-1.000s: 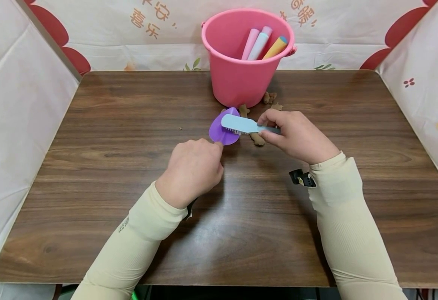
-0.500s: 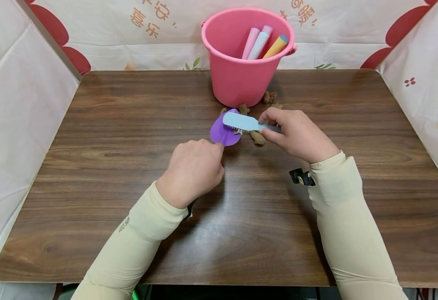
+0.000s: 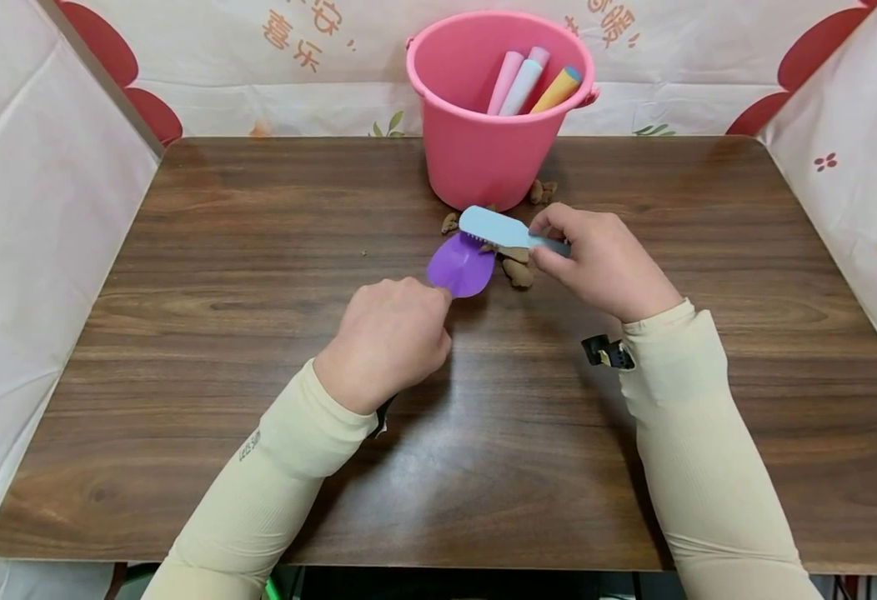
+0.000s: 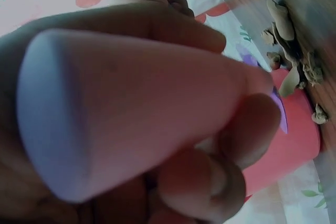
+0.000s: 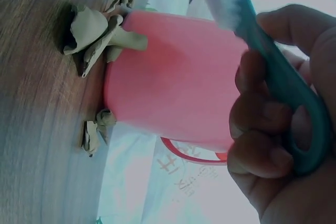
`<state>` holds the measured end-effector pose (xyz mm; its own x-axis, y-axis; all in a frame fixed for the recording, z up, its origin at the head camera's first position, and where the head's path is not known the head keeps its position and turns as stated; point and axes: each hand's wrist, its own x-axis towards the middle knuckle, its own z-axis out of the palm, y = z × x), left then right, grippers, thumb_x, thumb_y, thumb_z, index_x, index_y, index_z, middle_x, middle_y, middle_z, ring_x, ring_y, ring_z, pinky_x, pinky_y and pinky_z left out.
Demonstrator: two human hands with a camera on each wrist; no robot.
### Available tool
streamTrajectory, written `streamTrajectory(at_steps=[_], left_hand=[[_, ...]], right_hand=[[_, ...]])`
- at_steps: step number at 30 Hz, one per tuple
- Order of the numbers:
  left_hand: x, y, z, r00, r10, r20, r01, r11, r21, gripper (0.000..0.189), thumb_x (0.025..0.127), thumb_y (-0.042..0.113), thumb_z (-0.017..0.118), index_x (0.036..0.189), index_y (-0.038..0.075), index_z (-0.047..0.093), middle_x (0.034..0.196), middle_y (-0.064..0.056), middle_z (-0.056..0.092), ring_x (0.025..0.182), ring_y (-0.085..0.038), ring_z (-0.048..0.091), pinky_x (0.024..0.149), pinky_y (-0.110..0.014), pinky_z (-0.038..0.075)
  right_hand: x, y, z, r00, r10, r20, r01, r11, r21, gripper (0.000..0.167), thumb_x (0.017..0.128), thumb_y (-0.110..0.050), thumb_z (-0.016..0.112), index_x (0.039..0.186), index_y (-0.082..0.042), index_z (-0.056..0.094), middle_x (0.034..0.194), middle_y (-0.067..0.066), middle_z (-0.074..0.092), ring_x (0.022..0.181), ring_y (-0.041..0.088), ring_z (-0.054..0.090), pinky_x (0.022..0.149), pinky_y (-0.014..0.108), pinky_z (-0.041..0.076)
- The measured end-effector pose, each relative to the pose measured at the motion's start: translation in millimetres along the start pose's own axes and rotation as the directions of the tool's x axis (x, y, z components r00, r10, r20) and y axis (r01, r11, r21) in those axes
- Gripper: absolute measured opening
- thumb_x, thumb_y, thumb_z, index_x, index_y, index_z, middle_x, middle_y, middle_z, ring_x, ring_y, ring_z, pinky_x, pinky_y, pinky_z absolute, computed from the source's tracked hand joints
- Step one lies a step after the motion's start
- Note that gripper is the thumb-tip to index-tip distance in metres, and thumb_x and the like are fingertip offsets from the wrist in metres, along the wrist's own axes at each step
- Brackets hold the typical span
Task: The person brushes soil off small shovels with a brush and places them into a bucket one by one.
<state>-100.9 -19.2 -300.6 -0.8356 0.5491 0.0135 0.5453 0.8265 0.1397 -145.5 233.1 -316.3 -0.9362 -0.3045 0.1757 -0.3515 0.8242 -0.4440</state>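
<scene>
My left hand [image 3: 389,342] grips a small toy shovel by its handle; the purple blade [image 3: 463,271] points away from me. In the left wrist view the tapered pink handle [image 4: 157,108] with a bluish end fills the palm. My right hand [image 3: 603,258] holds a light blue brush [image 3: 494,227] by its handle, bristles down, its head over the blade's far right edge. Curled brown pieces [image 3: 517,272] lie just right of the blade, partly under the brush. Another brown piece [image 3: 449,222] lies beyond the blade. Whether the blade bears anything is hard to tell.
A pink bucket [image 3: 476,162] stands at the table's back edge with several coloured handles [image 3: 521,86] inside. More brown pieces [image 3: 542,192] lie by its right base. Printed white cloth [image 3: 213,67] walls the back and sides of the wooden table [image 3: 206,350].
The brush has moved away from me and slightly right, from over the blade to its far edge. The shovel has shifted slightly right, and the brown piece beyond it shows more fully.
</scene>
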Motion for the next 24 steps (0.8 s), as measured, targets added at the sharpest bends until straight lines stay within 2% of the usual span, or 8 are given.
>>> streamTrajectory(at_steps=[3, 6, 10, 14, 18, 24], left_hand=[[0.6, 1.4, -0.7, 1.0, 0.004, 0.025, -0.004, 1.0, -0.007, 0.015, 0.079, 0.008, 0.058, 0.067, 0.014, 0.052, 0.057, 0.0, 0.051, 0.048, -0.022, 0.051, 0.04, -0.04, 0.04], [0.8, 2.0, -1.0, 1.0, 0.003, 0.028, -0.003, 1.0, 0.001, 0.014, 0.08, 0.009, 0.058, 0.068, 0.014, 0.053, 0.058, 0.0, 0.051, 0.049, -0.023, 0.051, 0.04, -0.04, 0.041], [0.5, 0.8, -1.7, 1.0, -0.004, 0.019, 0.004, 1.0, 0.013, 0.013, 0.08, 0.008, 0.058, 0.069, 0.014, 0.053, 0.057, -0.001, 0.051, 0.048, -0.023, 0.051, 0.04, -0.041, 0.041], [0.1, -1.4, -2.8, 1.0, -0.006, 0.016, 0.006, 1.0, 0.008, 0.013, 0.08, 0.009, 0.058, 0.069, 0.014, 0.053, 0.057, -0.001, 0.05, 0.048, -0.023, 0.051, 0.041, -0.04, 0.041], [-0.9, -2.6, -3.9, 1.0, -0.007, 0.015, 0.006, 1.0, 0.003, 0.013, 0.08, 0.009, 0.058, 0.07, 0.014, 0.052, 0.057, 0.0, 0.048, 0.048, -0.021, 0.049, 0.041, -0.04, 0.041], [-1.7, -0.9, -4.4, 0.999, 0.007, 0.031, -0.007, 1.0, -0.01, 0.012, 0.081, 0.01, 0.06, 0.072, 0.015, 0.052, 0.058, 0.0, 0.05, 0.048, -0.022, 0.051, 0.041, -0.039, 0.041]], right_hand=[[-0.2, 0.3, -1.2, 0.999, 0.029, -0.014, -0.029, 1.0, -0.009, 0.014, 0.094, -0.018, 0.062, 0.108, -0.013, 0.064, 0.081, 0.002, 0.063, 0.061, 0.019, 0.048, 0.057, 0.034, 0.039], [-1.2, 0.0, -2.3, 0.999, 0.026, -0.019, -0.026, 1.0, -0.001, 0.014, 0.094, -0.018, 0.062, 0.107, -0.014, 0.064, 0.08, 0.001, 0.062, 0.061, 0.019, 0.048, 0.056, 0.033, 0.039], [-2.5, -1.2, -2.9, 0.999, -0.049, 0.001, 0.049, 0.997, 0.055, 0.012, 0.093, -0.016, 0.064, 0.105, -0.015, 0.065, 0.083, -0.002, 0.062, 0.066, 0.016, 0.051, 0.058, 0.029, 0.041], [-2.1, -1.6, -1.8, 0.993, -0.1, 0.064, 0.094, 0.991, 0.094, 0.011, 0.092, -0.013, 0.066, 0.103, -0.016, 0.066, 0.085, -0.005, 0.064, 0.071, 0.012, 0.054, 0.062, 0.028, 0.043], [0.0, -0.4, 0.3, 0.995, -0.063, 0.078, 0.058, 0.996, 0.074, 0.011, 0.092, -0.012, 0.065, 0.103, -0.016, 0.066, 0.084, -0.002, 0.063, 0.069, 0.014, 0.052, 0.061, 0.03, 0.042], [0.0, 2.4, -2.0, 0.999, 0.032, -0.001, -0.032, 0.999, 0.007, 0.014, 0.094, -0.016, 0.062, 0.108, -0.012, 0.064, 0.084, 0.003, 0.063, 0.062, 0.019, 0.048, 0.056, 0.032, 0.038]])
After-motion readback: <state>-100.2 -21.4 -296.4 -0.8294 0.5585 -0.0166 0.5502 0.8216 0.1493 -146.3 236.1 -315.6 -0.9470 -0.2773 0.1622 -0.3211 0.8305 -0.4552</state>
